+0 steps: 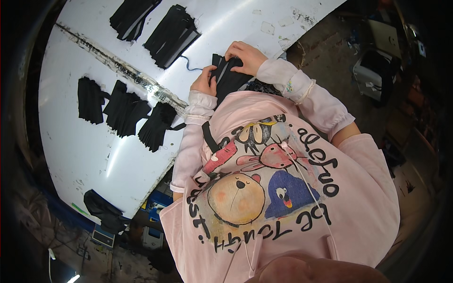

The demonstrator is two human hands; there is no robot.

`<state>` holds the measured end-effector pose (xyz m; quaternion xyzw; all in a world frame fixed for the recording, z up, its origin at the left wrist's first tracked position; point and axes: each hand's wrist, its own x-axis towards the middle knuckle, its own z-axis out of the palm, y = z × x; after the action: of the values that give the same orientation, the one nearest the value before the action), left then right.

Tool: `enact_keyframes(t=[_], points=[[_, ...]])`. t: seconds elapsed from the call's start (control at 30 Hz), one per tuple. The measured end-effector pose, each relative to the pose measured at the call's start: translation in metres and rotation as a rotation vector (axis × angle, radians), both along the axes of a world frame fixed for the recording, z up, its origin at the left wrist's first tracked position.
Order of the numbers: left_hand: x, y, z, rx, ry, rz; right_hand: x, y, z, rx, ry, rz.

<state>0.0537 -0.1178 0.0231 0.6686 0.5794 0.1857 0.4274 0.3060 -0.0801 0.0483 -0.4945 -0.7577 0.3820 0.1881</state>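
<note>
A bundle of black fabric pieces (227, 81) with a grey strip showing lies at the table's near edge, right in front of me. Its left edge is between the thumb and fingers of my left hand (205, 83). My right hand (246, 56) grips the bundle from above, fingers bent over its far side and the thumb on top. Pale gathered sleeves cover both forearms. A thin blue cord (188, 65) lies just past my left hand, running toward another black fabric stack (172, 35).
Further stacks of black fabric lie about the white table (127, 162): one at the far edge (134, 18) and several at left (125, 108). Crossing the tabletop is a worn seam (113, 63). A dark cloth (104, 211) hangs at the near-left edge. A grey container (375, 73) stands at right.
</note>
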Motion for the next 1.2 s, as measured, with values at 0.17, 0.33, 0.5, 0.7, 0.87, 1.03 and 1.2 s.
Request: enact_keyframes(t=[0.17, 0.33, 0.5, 0.7, 0.87, 1.03, 1.2], points=[[-0.001, 0.004, 0.002, 0.167, -0.012, -0.162, 0.005, -0.001, -0.006, 0.022, -0.036, 0.040], [0.002, 0.003, 0.006, 0.131, 0.030, -0.168, 0.006, -0.007, -0.019, -0.076, -0.055, -0.009], [0.004, 0.003, 0.005, 0.111, 0.044, -0.099, -0.004, -0.007, -0.004, -0.102, -0.017, -0.140], [-0.001, 0.001, 0.001, 0.140, 0.076, -0.173, 0.009, -0.007, -0.005, -0.048, -0.026, 0.010], [0.003, 0.000, 0.005, 0.123, 0.137, -0.177, 0.012, -0.009, -0.004, -0.017, -0.060, 0.023], [0.002, 0.003, 0.008, 0.066, 0.083, -0.163, 0.013, -0.011, -0.001, -0.052, 0.017, 0.088], [-0.002, 0.002, 0.005, 0.043, 0.182, -0.273, 0.017, -0.008, -0.008, -0.090, 0.035, 0.122]])
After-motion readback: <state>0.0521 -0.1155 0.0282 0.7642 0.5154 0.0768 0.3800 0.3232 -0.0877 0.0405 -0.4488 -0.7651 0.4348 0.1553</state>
